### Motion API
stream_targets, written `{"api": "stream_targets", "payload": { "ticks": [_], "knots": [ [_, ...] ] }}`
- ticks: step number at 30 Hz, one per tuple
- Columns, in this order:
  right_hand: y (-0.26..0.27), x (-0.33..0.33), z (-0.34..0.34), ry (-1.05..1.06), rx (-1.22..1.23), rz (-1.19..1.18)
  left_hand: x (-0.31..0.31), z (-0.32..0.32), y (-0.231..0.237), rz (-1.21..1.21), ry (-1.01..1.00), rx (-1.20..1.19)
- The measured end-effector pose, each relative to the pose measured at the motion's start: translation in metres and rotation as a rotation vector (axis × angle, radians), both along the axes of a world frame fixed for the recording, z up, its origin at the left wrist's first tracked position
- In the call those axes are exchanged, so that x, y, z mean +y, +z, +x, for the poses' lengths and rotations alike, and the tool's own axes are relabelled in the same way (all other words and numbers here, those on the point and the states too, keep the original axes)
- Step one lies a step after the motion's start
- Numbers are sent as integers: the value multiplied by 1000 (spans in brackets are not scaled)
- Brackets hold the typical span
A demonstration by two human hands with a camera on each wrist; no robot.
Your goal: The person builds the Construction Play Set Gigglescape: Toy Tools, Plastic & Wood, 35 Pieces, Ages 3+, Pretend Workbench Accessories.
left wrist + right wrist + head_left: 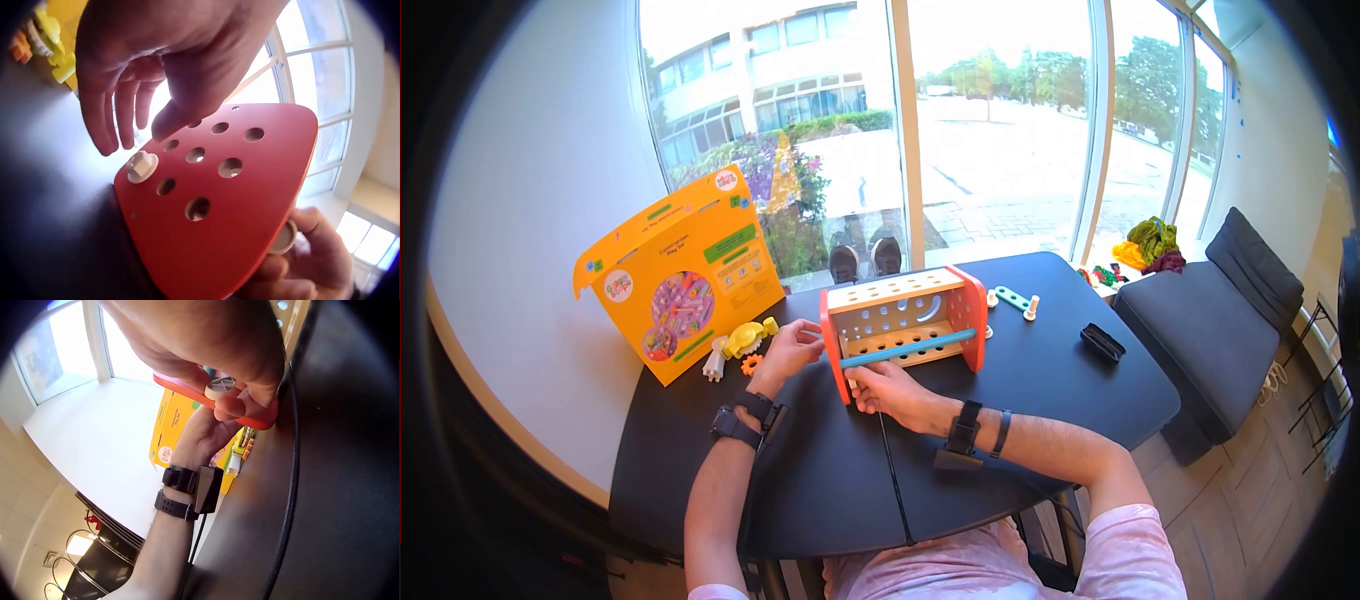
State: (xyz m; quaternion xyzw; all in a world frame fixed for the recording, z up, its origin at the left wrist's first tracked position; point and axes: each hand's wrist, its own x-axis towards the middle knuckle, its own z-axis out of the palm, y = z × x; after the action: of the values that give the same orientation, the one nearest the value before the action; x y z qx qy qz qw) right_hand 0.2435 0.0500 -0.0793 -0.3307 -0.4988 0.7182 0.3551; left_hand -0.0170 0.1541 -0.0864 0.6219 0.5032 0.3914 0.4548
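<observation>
A toy workbench (895, 289) with a perforated wooden top and red end panels stands on the black table. A blue bar (912, 348) runs along its front. My right hand (905, 396) pinches a round white toy piece (220, 387), ribbed on its face, at the inner side of the left red panel (250, 200). Beside that panel's outer face hovers my left hand (797, 346), fingers loosely bent and holding nothing. Close below its fingertips, a white toy bolt (142, 166) with a hexagonal head sits in the panel near the edge.
A yellow toy box (690, 260) leans at the back left, with yellow toy parts (747, 337) and an orange gear (751, 365) before it. Behind the workbench's right end lies a green strip (1012, 298) with white bolts. A black case (1102, 342) lies at right; a cable (892, 470) crosses the table.
</observation>
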Motion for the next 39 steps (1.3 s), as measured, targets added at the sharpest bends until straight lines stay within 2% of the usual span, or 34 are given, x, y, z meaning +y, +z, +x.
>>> {"api": "stream_targets", "payload": {
  "ticks": [3,4,6,9,13,16,19,21,25,28,33,39],
  "knots": [
    [5,-3,0,-11,-11,-10,-17,11,10,230,-112,-186],
    [4,-2,0,-8,-3,-3,-14,10,11,225,-73,-187],
    [-1,-1,0,-2,12,7,-10,8,13,210,5,-191],
    [-3,2,-1,8,13,-8,4,-6,0,-53,-51,182],
    [1,0,0,17,8,-7,1,-5,-16,137,-167,-69],
    [0,-1,1,5,22,1,-10,1,-3,107,-41,-51],
    [-1,-1,0,-6,21,4,-8,0,4,-124,-69,-13],
    [-1,1,-1,-3,7,3,7,-8,-15,19,-111,5],
    [0,-1,0,2,8,1,6,-7,-16,206,-121,22],
    [-1,0,2,20,17,-13,12,-9,-18,114,-150,109],
    [2,0,1,19,63,-73,16,-11,-21,238,-101,291],
    [0,1,0,11,89,-97,-10,2,4,288,-29,450]
  ]
}}
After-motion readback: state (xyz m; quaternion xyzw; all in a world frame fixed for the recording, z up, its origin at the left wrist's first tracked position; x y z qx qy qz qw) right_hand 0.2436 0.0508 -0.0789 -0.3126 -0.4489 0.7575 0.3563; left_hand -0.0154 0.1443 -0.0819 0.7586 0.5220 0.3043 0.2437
